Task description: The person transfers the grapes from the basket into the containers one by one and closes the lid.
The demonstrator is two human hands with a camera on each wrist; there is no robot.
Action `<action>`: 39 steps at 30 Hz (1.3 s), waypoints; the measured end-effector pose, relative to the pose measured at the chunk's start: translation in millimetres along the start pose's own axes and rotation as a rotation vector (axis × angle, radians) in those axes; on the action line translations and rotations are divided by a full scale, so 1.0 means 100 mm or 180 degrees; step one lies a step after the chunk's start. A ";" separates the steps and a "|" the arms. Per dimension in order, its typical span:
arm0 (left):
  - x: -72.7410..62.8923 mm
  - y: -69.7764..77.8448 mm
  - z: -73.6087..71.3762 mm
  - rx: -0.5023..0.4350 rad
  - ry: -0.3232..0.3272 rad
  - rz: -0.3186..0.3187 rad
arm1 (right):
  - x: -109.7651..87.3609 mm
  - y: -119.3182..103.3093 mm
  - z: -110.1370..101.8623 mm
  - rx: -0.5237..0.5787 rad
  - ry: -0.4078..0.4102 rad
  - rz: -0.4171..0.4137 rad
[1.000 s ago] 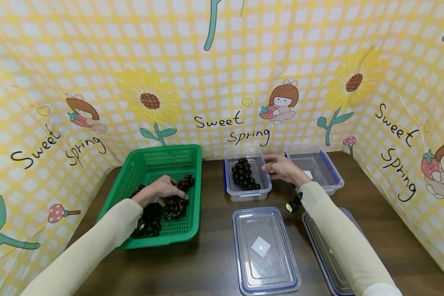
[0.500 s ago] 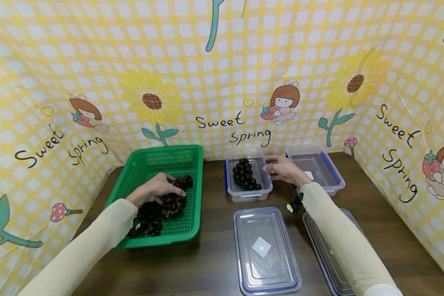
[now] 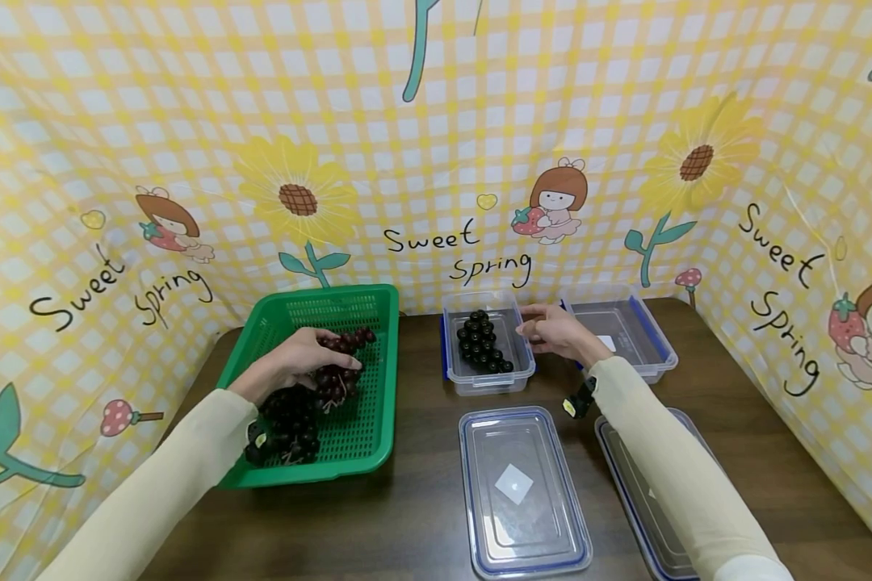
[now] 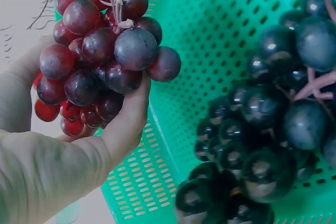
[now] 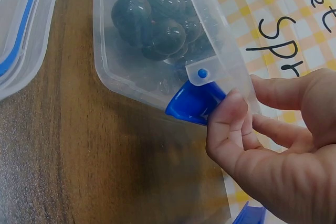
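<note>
My left hand (image 3: 291,363) holds a bunch of dark red grapes (image 4: 97,51) over the green basket (image 3: 390,387), thumb on one side of the fruit. Pale stems show at the bunch's top in the left wrist view. Black grapes (image 4: 262,108) lie in the basket below and beside that hand. At the back centre, a clear plastic container (image 3: 490,385) has a bunch of black grapes (image 3: 475,335) inside. My right hand (image 3: 552,331) grips this container's right side, its thumb against the blue latch (image 5: 194,100) and its fingers at the wall.
Another clear container (image 3: 625,323) with blue latches stands at the back right. One flat lid (image 3: 523,492) lies in front of the middle container. A second lid (image 3: 647,484) is partly covered by my right sleeve. Patterned cloth (image 3: 436,161) walls the brown table (image 3: 407,516).
My left hand has shifted left and slightly back inside the basket with the red grapes, uncovering more of the black ones. The right hand and the container have stayed put.
</note>
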State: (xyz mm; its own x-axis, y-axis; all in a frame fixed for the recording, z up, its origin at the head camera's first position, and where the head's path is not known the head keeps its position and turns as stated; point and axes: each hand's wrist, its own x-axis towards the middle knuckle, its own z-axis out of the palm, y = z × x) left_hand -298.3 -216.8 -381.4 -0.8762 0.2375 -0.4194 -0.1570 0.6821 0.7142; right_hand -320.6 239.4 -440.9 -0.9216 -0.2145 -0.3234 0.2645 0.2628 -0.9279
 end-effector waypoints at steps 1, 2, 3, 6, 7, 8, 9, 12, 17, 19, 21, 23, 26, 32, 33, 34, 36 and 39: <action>-0.01 0.02 -0.01 -0.0010 0.0007 0.0018 | 0.00 0.00 0.00 -0.0002 0.0011 0.0002; -0.03 0.03 -0.03 -0.0030 0.0013 0.0027 | 0.00 -0.01 0.01 -0.0008 0.0021 0.0005; -0.04 0.05 -0.04 -0.0052 0.0015 0.0030 | -0.01 -0.01 0.01 -0.0008 0.0031 0.0007; -0.10 0.11 -0.08 -0.0076 0.0012 0.0061 | -0.01 -0.01 0.01 -0.0011 0.0048 0.0010; -0.11 0.13 -0.10 -0.0088 0.0014 0.0071 | -0.01 -0.01 0.01 -0.0009 0.0048 0.0011; -0.12 0.15 -0.11 -0.0106 0.0014 0.0081 | -0.01 -0.01 0.01 -0.0013 0.0044 0.0010; -0.14 0.16 -0.13 -0.0137 0.0015 0.0097 | -0.01 -0.01 0.02 -0.0009 0.0042 0.0011; -0.18 0.20 -0.17 -0.0210 0.0048 0.0167 | -0.01 -0.02 0.01 -0.0014 0.0034 0.0011; -0.24 0.24 -0.24 -0.0367 0.0124 0.0284 | -0.02 -0.03 0.00 -0.0026 0.0026 0.0027; -0.26 0.25 -0.26 -0.0428 0.0136 0.0321 | -0.02 -0.03 0.01 -0.0020 0.0025 0.0033; -0.28 0.24 -0.27 -0.0474 0.0146 0.0348 | -0.02 -0.03 0.01 -0.0015 0.0027 0.0034; -0.29 0.24 -0.27 -0.0540 0.0166 0.0377 | -0.02 -0.03 0.01 -0.0019 0.0036 0.0036; -0.30 0.26 -0.27 -0.0671 0.0209 0.0400 | -0.01 -0.02 0.01 -0.0020 0.0034 0.0043; -0.30 0.39 -0.25 -0.0950 0.0247 0.0467 | 0.02 0.00 0.00 -0.0027 0.0059 0.0068; -0.30 0.42 -0.24 -0.1007 0.0233 0.0489 | 0.02 0.00 -0.01 -0.0027 0.0063 0.0065; -0.29 0.44 -0.23 -0.1029 0.0221 0.0509 | 0.02 0.00 -0.01 -0.0021 0.0060 0.0059; -0.28 0.48 -0.21 -0.1038 0.0216 0.0536 | 0.02 0.00 0.00 -0.0017 0.0047 0.0044; -0.26 0.54 -0.17 -0.1110 0.0176 0.0560 | 0.01 -0.01 0.00 -0.0013 0.0039 0.0027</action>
State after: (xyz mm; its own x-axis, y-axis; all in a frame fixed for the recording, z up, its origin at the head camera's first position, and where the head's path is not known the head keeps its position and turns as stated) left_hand -291.7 -197.9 -322.3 -0.9252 0.2858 -0.2496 -0.1392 0.3563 0.9239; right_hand -321.5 239.0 -440.5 -0.9228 -0.2008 -0.3289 0.2710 0.2684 -0.9244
